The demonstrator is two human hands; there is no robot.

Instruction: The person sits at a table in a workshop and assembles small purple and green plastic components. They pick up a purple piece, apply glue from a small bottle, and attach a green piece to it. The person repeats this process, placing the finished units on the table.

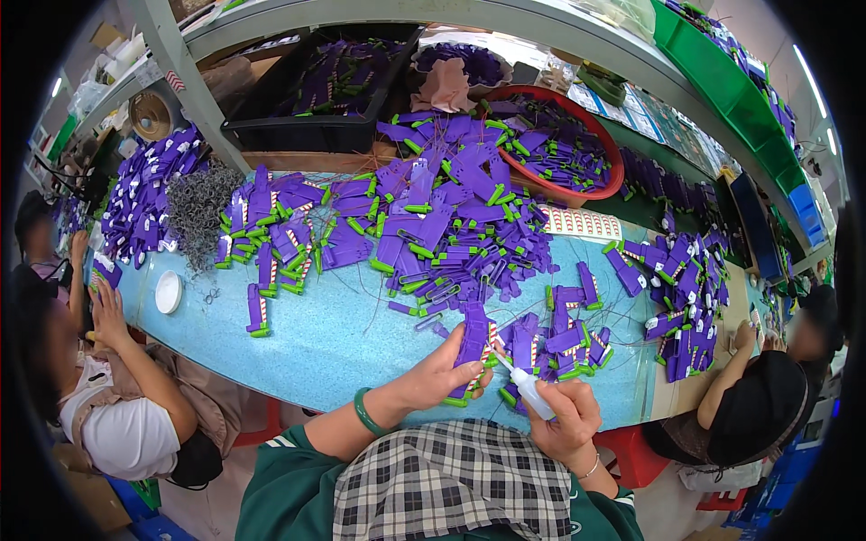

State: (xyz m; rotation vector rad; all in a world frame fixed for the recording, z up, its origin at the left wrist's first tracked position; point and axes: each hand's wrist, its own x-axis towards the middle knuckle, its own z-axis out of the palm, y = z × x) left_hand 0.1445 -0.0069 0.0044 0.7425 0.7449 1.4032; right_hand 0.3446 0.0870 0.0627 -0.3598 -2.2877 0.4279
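My left hand (424, 377) grips a purple plastic piece (471, 338) with a green end and a red-and-white striped strip along it. In my right hand (570, 422) is a white squeeze bottle (532, 393) with a thin nozzle, its tip close to the striped side of the piece; whether they touch I cannot tell. Just beyond the bottle lie several similar purple and green pieces (570, 339) with striped strips. A large heap of purple pieces (433, 216), many with green ends and thin wires, covers the middle of the blue table (343, 361).
A sheet of striped stickers (577, 224) lies right of the heap. Behind stand a black tray (307, 135) and a red basin (617, 167). To the left are grey metal springs (203, 212) and a white round lid (169, 292). A person (126, 406) sits at each side.
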